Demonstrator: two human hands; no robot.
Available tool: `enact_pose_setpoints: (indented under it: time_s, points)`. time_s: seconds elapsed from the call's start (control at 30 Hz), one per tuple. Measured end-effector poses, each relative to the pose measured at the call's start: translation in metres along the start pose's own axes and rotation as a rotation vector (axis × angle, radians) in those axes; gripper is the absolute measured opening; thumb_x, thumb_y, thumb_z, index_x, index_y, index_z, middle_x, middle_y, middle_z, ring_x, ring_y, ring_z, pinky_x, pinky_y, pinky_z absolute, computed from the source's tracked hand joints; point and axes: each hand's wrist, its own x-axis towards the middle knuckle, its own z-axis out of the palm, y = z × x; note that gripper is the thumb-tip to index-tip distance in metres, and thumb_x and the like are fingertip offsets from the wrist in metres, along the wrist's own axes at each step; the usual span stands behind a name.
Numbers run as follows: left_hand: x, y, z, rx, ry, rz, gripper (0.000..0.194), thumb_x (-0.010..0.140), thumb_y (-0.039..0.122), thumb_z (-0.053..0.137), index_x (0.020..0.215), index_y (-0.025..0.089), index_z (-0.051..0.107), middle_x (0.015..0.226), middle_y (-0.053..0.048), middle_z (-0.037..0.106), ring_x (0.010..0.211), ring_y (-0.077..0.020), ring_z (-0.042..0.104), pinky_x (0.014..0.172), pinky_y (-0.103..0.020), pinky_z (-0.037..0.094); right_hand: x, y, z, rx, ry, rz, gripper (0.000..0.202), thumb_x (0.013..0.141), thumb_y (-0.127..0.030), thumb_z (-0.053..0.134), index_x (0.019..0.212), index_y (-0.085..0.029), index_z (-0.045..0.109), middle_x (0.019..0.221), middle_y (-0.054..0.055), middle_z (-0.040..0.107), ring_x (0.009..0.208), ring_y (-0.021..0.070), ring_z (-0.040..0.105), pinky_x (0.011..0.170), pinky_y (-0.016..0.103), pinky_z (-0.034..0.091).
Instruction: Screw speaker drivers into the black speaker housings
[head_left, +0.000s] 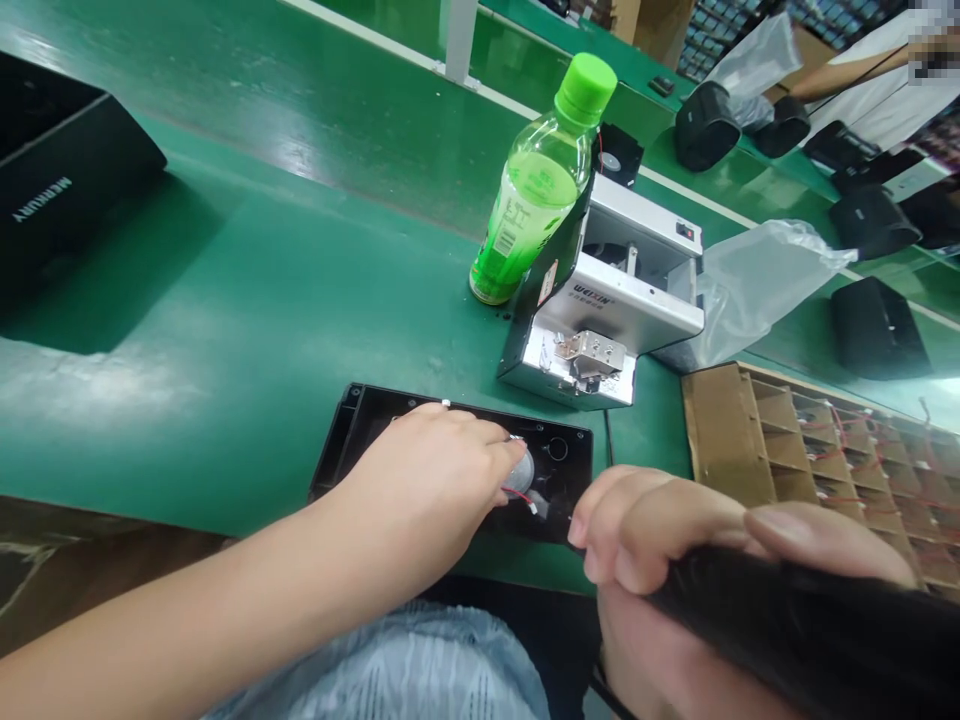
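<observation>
My left hand [442, 470] reaches over a black plastic housing [346, 425]. Its fingers curl against a round grey metal part [523, 468], like a small speaker driver, inside the housing. A red wire [516, 491] with a white connector [533, 507] trails from that part. Near the housing's right end, my right hand [660, 530] is wrapped round a thick black tool [787, 620] that looks like an electric screwdriver. The tool's tip is hidden by my fingers. Just behind stands a silver-and-black WEIXIN screw feeder [622, 300].
A green-capped bottle [536, 190] stands against the feeder. Right of it lie a clear plastic bag [772, 280] and a cardboard divider box [720, 430] holding red-wired parts. A black MERKURY box [82, 150] sits at left. Across the bench, a person's arm [855, 75] is near black speakers [705, 125].
</observation>
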Motion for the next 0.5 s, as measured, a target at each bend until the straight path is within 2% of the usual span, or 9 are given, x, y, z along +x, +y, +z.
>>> enact_pose_setpoints:
  time_s: [0.17, 0.27, 0.33, 0.37, 0.43, 0.5]
  points:
    - [-0.003, 0.002, 0.002, -0.002, -0.011, -0.001, 0.028, 0.101, 0.025, 0.078, 0.129, 0.021, 0.076, 0.128, -0.005, 0.083, 0.113, -0.0336, 0.080, 0.085, -0.050, 0.059, -0.005, -0.009, 0.024, 0.024, -0.011, -0.035, 0.006, 0.098, -0.036, 0.070, 0.096, -0.031, 0.073, 0.068, 0.000, 0.064, 0.063, 0.0245, 0.063, 0.060, 0.043, 0.055]
    - [-0.003, 0.002, 0.002, 0.001, -0.015, -0.015, 0.030, 0.099, 0.025, 0.081, 0.128, 0.022, 0.076, 0.127, -0.004, 0.084, 0.114, -0.0328, 0.080, 0.088, -0.050, 0.058, -0.010, -0.005, 0.036, 0.109, 0.015, -0.087, 0.018, 0.099, -0.019, 0.059, 0.094, -0.027, 0.074, 0.067, 0.000, 0.065, 0.060, 0.0231, 0.064, 0.059, 0.043, 0.054]
    - [-0.003, 0.003, 0.001, 0.000, -0.021, -0.023, 0.029, 0.099, 0.026, 0.082, 0.128, 0.022, 0.077, 0.126, -0.004, 0.084, 0.114, -0.0322, 0.080, 0.090, -0.049, 0.058, -0.015, 0.002, 0.039, 0.159, 0.044, -0.099, 0.027, 0.100, -0.015, 0.051, 0.090, -0.023, 0.074, 0.067, 0.001, 0.065, 0.059, 0.0229, 0.064, 0.058, 0.043, 0.053]
    - [-0.003, 0.003, 0.001, -0.001, -0.023, -0.026, 0.029, 0.099, 0.026, 0.081, 0.127, 0.022, 0.077, 0.125, -0.004, 0.084, 0.114, -0.0319, 0.080, 0.090, -0.048, 0.058, -0.017, 0.005, 0.040, 0.176, 0.059, -0.113, 0.029, 0.101, -0.015, 0.048, 0.096, -0.023, 0.076, 0.069, 0.001, 0.066, 0.060, 0.0230, 0.064, 0.059, 0.044, 0.053]
    - [-0.003, 0.003, 0.000, -0.002, -0.030, -0.027, 0.028, 0.100, 0.026, 0.081, 0.127, 0.022, 0.077, 0.124, -0.005, 0.084, 0.115, -0.0316, 0.079, 0.091, -0.047, 0.057, -0.020, 0.011, 0.040, 0.192, 0.097, -0.145, 0.036, 0.103, -0.016, 0.045, 0.122, -0.026, 0.074, 0.076, 0.001, 0.070, 0.062, 0.0232, 0.065, 0.063, 0.046, 0.055]
    - [-0.003, 0.003, -0.001, 0.004, -0.043, -0.028, 0.027, 0.100, 0.025, 0.080, 0.126, 0.023, 0.077, 0.123, -0.005, 0.083, 0.114, -0.0321, 0.079, 0.092, -0.048, 0.058, -0.019, 0.013, 0.036, 0.184, 0.128, -0.174, 0.040, 0.108, -0.032, 0.047, 0.145, -0.030, 0.063, 0.080, 0.001, 0.072, 0.062, 0.0236, 0.063, 0.065, 0.046, 0.056]
